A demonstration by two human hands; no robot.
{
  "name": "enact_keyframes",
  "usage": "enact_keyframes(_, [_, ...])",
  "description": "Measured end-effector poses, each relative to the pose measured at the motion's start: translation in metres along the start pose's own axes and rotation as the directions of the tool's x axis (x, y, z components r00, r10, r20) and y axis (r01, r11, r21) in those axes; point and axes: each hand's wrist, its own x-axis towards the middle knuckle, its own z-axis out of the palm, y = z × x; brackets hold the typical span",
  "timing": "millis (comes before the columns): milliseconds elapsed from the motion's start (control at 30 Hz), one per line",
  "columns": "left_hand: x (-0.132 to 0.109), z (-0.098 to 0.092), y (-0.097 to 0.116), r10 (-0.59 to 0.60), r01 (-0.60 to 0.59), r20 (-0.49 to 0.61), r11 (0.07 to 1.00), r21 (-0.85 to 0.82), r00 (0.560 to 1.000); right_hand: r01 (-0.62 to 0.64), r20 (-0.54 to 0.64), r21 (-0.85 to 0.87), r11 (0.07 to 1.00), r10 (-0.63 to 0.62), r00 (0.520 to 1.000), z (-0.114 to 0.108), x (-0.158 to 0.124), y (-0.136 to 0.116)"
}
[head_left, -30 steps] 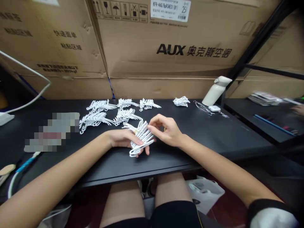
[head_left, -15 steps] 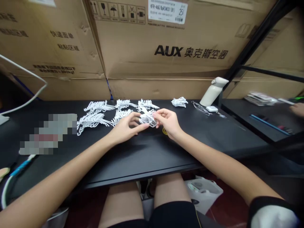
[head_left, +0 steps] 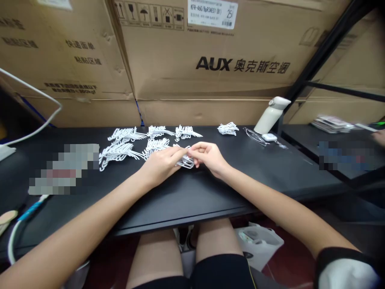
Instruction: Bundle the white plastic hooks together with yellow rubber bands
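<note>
My left hand [head_left: 161, 165] is wrapped round a bundle of white wire hooks [head_left: 187, 162], low over the black table. Fingers of my right hand [head_left: 209, 158] are pinched together at the bundle's upper right side, meeting the left fingertips. Much of the bundle is covered by the hands. Just behind them lie piles of similar hooks, among them a pile of white hooks [head_left: 155, 145] close to my left hand and another small pile [head_left: 187, 131] beyond the fingers. A separate cluster of hooks [head_left: 227, 128] lies farther right.
More hooks [head_left: 120, 153] lie to the left, beside a blurred-out object [head_left: 64, 170] with a cable. At the back right stand a white bottle [head_left: 269, 116], eyeglasses [head_left: 255, 136] and a small white case [head_left: 269, 137]. Cardboard boxes [head_left: 210, 86] wall the back. Another person's hand [head_left: 379, 137] shows far right.
My left hand has turned over and closed more round the hooks, its fingertips now meeting the right ones. The bundle has dropped slightly. Yellow bands by my right hand are now out of sight.
</note>
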Motion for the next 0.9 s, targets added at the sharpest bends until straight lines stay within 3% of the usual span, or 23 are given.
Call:
enact_keyframes(100, [-0.001, -0.005, -0.003, -0.12, 0.111, -0.027, 0.966, -0.233, 0.992, 0.185, 0.047, -0.153, 0.971, -0.18, 0.983, -0.008, -0.001, -0.004])
enact_keyframes(167, [0.0, -0.01, -0.004, -0.206, 0.178, -0.032, 0.903, -0.392, 0.978, 0.334, 0.064, -0.257, 0.907, -0.329, 0.942, -0.014, -0.003, -0.011])
enact_keyframes(233, [0.002, -0.015, -0.004, -0.252, 0.218, 0.009, 0.815, -0.537, 0.968, 0.415, 0.128, -0.311, 0.855, -0.394, 0.91, -0.018, -0.006, -0.021])
enact_keyframes(333, [0.004, -0.02, -0.001, -0.224, 0.246, 0.121, 0.702, -0.668, 0.967, 0.443, 0.302, -0.316, 0.839, -0.354, 0.885, -0.023, -0.011, -0.036])
enact_keyframes(467, [0.004, -0.022, 0.004, -0.142, 0.24, 0.196, 0.673, -0.7, 0.97, 0.429, 0.501, -0.348, 0.834, -0.222, 0.837, -0.025, -0.016, -0.05])
enact_keyframes(767, [0.002, -0.018, 0.009, -0.084, 0.217, 0.232, 0.738, -0.639, 0.969, 0.456, 0.665, -0.453, 0.766, -0.05, 0.745, -0.022, -0.015, -0.062])
enact_keyframes(900, [0.002, -0.016, 0.007, -0.102, 0.228, 0.227, 0.729, -0.645, 0.969, 0.554, 0.715, -0.51, 0.658, -0.034, 0.699, -0.018, -0.014, -0.068])
